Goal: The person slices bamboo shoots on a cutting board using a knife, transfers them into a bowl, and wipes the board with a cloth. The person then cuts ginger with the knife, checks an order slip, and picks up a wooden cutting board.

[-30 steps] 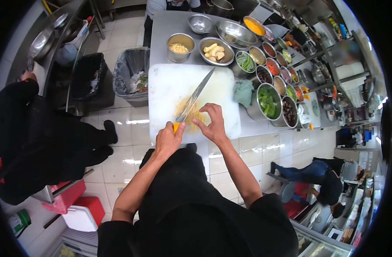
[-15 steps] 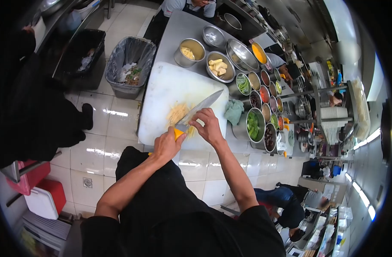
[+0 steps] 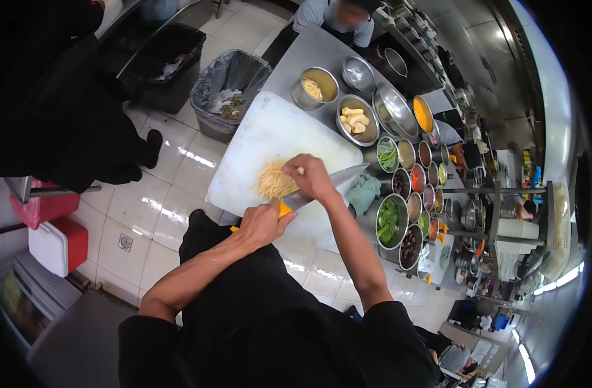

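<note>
My left hand [image 3: 260,226] is wrapped round the orange handle [image 3: 284,209] of a large kitchen knife. The blade [image 3: 338,178] slants up and right across the near part of a white cutting board [image 3: 247,139]. Beside the blade lies a heap of thin pale-yellow strips [image 3: 273,181], which look like cut ginger. My right hand [image 3: 309,174] is at the heap's right edge, its fingers curled together; what they hold, if anything, is hidden. Part of the blade passes behind my right hand and wrist. A green cloth [image 3: 364,193] lies at the board's right edge.
Behind the board stand a pot of yellow strips [image 3: 315,89] and a bowl of peeled pale chunks [image 3: 357,123]. Several metal tins of ingredients, including leafy greens [image 3: 389,220], line the right. A lined bin [image 3: 228,97] stands left of the table. One person [image 3: 338,19] is at the far end.
My right hand has moved from beside the knife's blade to the strips. The knife has swung to a flatter angle, nearer me. The whole view has shifted and turned slightly.
</note>
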Available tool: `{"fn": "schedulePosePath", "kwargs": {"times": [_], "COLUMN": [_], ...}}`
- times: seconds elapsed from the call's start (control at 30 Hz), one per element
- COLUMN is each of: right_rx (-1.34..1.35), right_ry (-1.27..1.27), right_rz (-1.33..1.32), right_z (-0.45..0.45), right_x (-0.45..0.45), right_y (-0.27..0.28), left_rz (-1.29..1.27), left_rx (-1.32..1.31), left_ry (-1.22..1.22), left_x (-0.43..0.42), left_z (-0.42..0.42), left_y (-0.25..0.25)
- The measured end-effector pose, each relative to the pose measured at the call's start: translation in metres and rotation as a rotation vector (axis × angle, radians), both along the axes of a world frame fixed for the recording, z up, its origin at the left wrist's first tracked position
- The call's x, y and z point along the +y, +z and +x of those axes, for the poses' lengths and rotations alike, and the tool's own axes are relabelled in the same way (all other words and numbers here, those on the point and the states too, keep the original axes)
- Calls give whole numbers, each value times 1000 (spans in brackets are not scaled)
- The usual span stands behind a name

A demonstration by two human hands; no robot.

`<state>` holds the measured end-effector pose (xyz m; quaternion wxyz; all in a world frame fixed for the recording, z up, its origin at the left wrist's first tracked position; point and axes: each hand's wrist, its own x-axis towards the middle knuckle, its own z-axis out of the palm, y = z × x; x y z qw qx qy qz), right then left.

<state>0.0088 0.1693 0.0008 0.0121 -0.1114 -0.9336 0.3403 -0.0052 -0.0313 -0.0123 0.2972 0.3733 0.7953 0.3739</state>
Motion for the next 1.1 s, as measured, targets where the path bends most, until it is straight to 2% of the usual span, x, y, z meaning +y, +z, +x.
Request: {"fn": "schedulePosePath", "kwargs": {"times": [0.1, 0.2, 0.23, 0.27, 0.37, 0.47, 0.63, 0.77, 0.87, 0.97, 1.0, 1.1], "right_rx": [269, 539, 566, 594, 632, 629, 724, 803, 801, 567, 434, 133], "right_ry": [-135, -403, -480, -555, -686, -709, -644, -512, -458, -532, -619, -1027], "right_rz": [-7, -1, -33, -66, -156, -221, -149, 53, 135, 205, 168, 65], "right_z": [6, 28, 38, 49, 70, 77, 56, 32, 27, 49, 61, 83], "right_x": [11, 20, 23, 25, 19, -3, -35, -45, -47, -48, -46, -65], "right_y": [32, 58, 57, 55, 30, 14, 12, 16, -7, -31, -53, -66], "left_rz": [-7, -51, -72, -11, 17, 68, 93, 37, -17, -100, -126, -156], "left_rx": [21, 34, 34, 128, -525, -931, -1041, -1047, -1023, -919, -870, -835], "left_ry": [47, 75, 81, 103, 197, 263, 205, 166, 143, 161, 173, 215], "left_x": [1, -3, -5, -8, -11, -13, -9, -10, -16, -38, -48, -88], "left_z": [-1, -10, -14, -14, -30, -42, -51, -52, -58, -70, -77, -97], "left_y": [7, 27, 34, 20, 17, 33, 28, 30, 31, 26, 23, 5]}}
